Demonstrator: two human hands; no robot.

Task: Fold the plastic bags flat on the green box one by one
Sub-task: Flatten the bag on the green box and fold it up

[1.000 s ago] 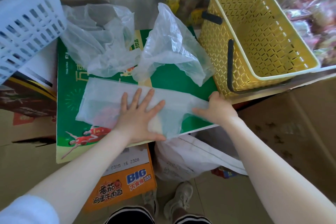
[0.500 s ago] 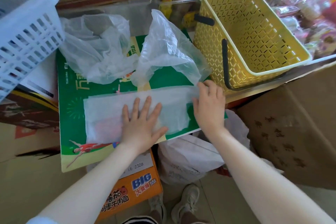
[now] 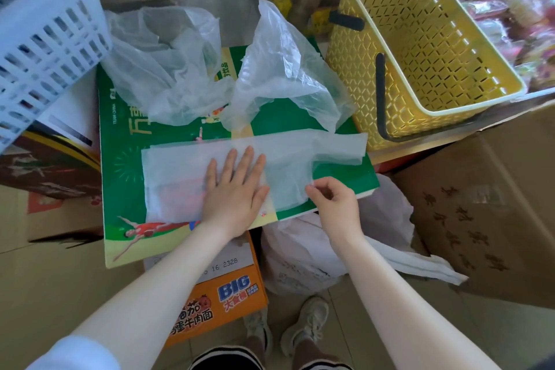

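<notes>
On top of the big green box (image 3: 300, 126) lies one plastic bag (image 3: 186, 177), spread out long and flat near the front edge. Two more crumpled bags (image 3: 168, 69) sit puffed up at the back of the box, waiting for their turn.

I think the job right now is folding the flat bag's right end over to the left. To do it well, the person should keep the middle pinned down so the bag cannot slide, lift the loose end low, lay it straight over so the edges match, then rub the air out.

Next comes the left hand (image 3: 234, 192). It lies flat on the middle of the bag, fingers straight and a little spread, pressing down and gripping nothing.

Last, the right hand (image 3: 333, 204) sits at the bag's near right corner. Its fingertips (image 3: 312, 189) pinch the thin edge there.
</notes>
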